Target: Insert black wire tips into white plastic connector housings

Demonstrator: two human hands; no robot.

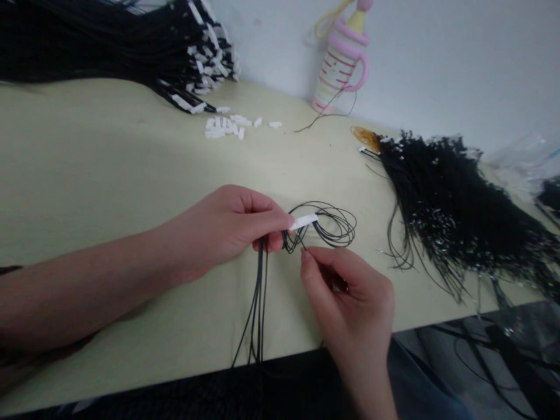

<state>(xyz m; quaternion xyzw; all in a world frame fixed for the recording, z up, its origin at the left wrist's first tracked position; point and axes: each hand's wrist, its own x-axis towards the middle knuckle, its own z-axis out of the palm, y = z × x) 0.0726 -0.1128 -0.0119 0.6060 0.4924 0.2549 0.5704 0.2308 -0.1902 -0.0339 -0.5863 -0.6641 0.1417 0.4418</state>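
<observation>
Probably light, springy black wire coil point(343, 240) — grip at white rectangular tab point(305, 221); left fingers point(272, 221) pinch there, right fingers point(311, 272) one strand point(302, 242).

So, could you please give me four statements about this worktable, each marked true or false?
1. The left hand holds a white piece by one end. True.
2. The right hand lies open and flat. False: it pinches a thin black wire.
3. A pink-handled cup stands near the wall. True.
4. The loose white pieces lie at the table's near edge. False: they lie farther back, beside the upper-left bundle of black wires.
</observation>
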